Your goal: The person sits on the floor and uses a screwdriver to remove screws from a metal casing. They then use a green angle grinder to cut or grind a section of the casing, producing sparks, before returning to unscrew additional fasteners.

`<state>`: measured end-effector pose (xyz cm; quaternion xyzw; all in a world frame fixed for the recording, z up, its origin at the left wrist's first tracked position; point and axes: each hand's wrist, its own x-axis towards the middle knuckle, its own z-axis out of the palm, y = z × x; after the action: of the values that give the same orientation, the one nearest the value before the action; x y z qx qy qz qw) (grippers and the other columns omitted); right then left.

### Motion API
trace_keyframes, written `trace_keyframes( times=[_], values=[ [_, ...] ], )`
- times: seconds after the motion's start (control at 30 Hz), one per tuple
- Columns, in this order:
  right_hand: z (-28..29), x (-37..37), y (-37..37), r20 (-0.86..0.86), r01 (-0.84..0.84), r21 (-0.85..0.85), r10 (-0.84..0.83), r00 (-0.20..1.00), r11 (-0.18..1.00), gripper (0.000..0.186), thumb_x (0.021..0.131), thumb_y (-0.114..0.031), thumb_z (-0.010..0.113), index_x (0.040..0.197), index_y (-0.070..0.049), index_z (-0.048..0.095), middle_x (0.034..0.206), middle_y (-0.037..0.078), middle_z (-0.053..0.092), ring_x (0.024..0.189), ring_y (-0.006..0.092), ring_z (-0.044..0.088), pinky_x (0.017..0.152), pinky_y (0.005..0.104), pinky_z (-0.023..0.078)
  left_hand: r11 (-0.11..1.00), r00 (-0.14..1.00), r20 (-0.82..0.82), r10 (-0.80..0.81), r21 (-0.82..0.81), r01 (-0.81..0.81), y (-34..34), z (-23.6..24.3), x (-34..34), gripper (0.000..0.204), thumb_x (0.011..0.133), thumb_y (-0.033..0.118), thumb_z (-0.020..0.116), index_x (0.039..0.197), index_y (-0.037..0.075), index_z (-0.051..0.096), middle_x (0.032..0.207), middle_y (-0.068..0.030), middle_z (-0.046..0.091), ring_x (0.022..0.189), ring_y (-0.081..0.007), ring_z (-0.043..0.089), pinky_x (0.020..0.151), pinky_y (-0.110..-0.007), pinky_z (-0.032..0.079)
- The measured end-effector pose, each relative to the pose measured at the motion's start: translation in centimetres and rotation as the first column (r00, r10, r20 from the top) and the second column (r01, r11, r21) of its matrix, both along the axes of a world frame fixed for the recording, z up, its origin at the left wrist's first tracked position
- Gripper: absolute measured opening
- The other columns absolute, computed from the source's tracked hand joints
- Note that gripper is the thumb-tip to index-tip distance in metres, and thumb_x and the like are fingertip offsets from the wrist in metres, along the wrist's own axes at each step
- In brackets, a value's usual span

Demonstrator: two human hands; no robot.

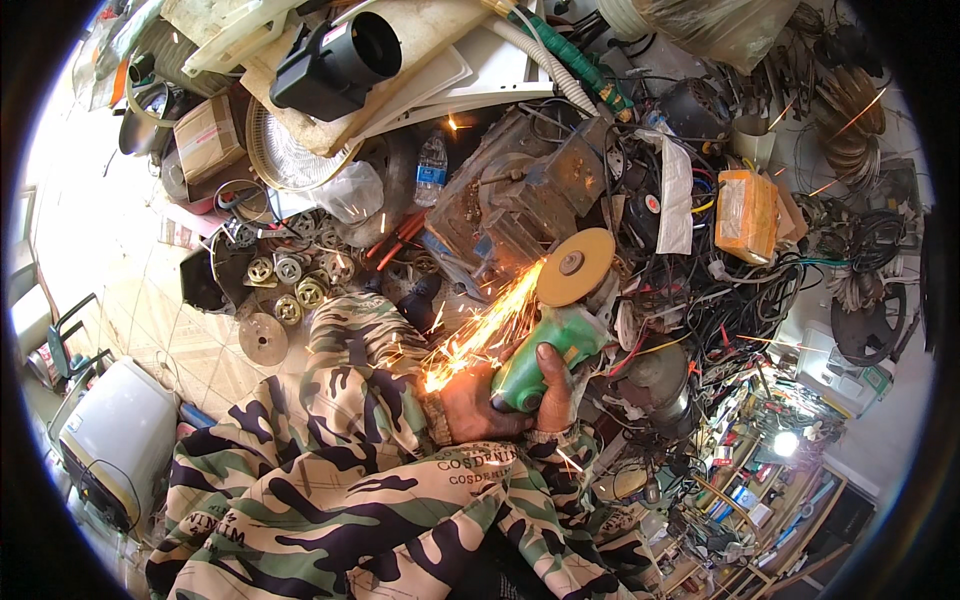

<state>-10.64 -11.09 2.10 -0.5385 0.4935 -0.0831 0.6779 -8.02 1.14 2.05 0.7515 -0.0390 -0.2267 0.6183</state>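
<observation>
Both of my hands are closed on a green angle grinder [545,365]. My left hand [470,405] wraps its body from the left, partly behind it. My right hand [555,392] grips it from the right, the thumb lying up along the casing. A tan grinding disc [576,267] sits at its far end, tilted beside a rusty metal block, perhaps a vise [530,180]. Bright sparks [490,325] stream from the disc's lower left edge down toward my left hand and sleeve. What the disc touches is hidden by the glare.
Several metal rotor parts [290,268] and a round plate [263,340] lie on the tiled floor at left. A water bottle [431,170] stands beyond. Tangled cables [740,290] and an orange taped box [746,216] fill the right. A black plastic housing [335,65] rests at the far side.
</observation>
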Motion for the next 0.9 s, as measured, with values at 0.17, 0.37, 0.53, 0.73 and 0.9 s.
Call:
trace_keyframes(
  times=[0.17, 0.37, 0.53, 0.73, 0.9],
  values=[
    [0.3, 0.4, -0.1, 0.010, -0.018, 0.015, 0.018, 1.000, 1.000, 0.063, 0.078, -0.022, 0.079, 0.127, -0.002, 0.044, 0.106, 0.008, 0.055, 0.090, 0.0195, 0.057, 0.074, 0.0395, 0.051, 0.981, 0.954, -0.241, -0.176, -0.119, 0.151, 0.8, -0.7, 0.7, 0.063, 0.065, 0.032, 0.086, 0.115, 0.001, 0.062, 0.094, -0.0180, 0.068, 0.083, -0.0271, 0.069, 0.075, -0.038, 0.053],
    [1.3, 0.9, 0.4, 0.023, 0.001, 0.053, -0.002, 1.000, 0.999, 0.058, 0.079, -0.021, 0.078, 0.125, -0.002, 0.047, 0.104, 0.007, 0.056, 0.089, 0.0189, 0.057, 0.073, 0.0394, 0.051, 0.918, 0.875, -0.315, -0.367, -0.274, 0.286, 0.6, -3.1, 0.8, 0.068, 0.064, 0.031, 0.086, 0.120, 0.001, 0.060, 0.096, -0.0173, 0.069, 0.087, -0.0271, 0.070, 0.077, -0.037, 0.053],
    [-0.3, -0.1, -0.7, -0.006, -0.043, 0.294, 0.047, 0.999, 0.955, 0.049, 0.081, -0.022, 0.076, 0.119, -0.002, 0.051, 0.100, 0.007, 0.058, 0.085, 0.0181, 0.060, 0.069, 0.0366, 0.053, 0.955, 0.934, -0.245, -0.262, -0.205, 0.214, 0.9, -1.4, 1.4, 0.068, 0.065, 0.030, 0.085, 0.119, -0.001, 0.060, 0.096, -0.0175, 0.069, 0.086, -0.0282, 0.069, 0.078, -0.037, 0.053],
    [1.5, 1.0, -0.1, 0.004, -0.080, 0.265, 0.082, 0.997, 0.961, 0.046, 0.082, -0.022, 0.075, 0.117, -0.003, 0.053, 0.099, 0.007, 0.059, 0.083, 0.0183, 0.061, 0.068, 0.0351, 0.053, 0.935, 0.883, -0.336, -0.327, -0.249, 0.251, 1.1, -0.6, 1.8, 0.070, 0.066, 0.030, 0.084, 0.123, -0.001, 0.058, 0.098, -0.0168, 0.069, 0.086, -0.0261, 0.069, 0.080, -0.035, 0.053],
    [1.7, 1.6, 0.0, 0.022, -0.117, 0.243, 0.115, 0.993, 0.963, 0.043, 0.082, -0.022, 0.074, 0.114, -0.003, 0.054, 0.098, 0.008, 0.060, 0.081, 0.0185, 0.061, 0.067, 0.0338, 0.053, 0.870, 0.896, -0.257, -0.362, -0.438, 0.226, 1.2, -1.0, 2.9, 0.068, 0.069, 0.026, 0.083, 0.125, -0.001, 0.056, 0.098, -0.0149, 0.069, 0.087, -0.0229, 0.068, 0.080, -0.035, 0.053]
  ],
)
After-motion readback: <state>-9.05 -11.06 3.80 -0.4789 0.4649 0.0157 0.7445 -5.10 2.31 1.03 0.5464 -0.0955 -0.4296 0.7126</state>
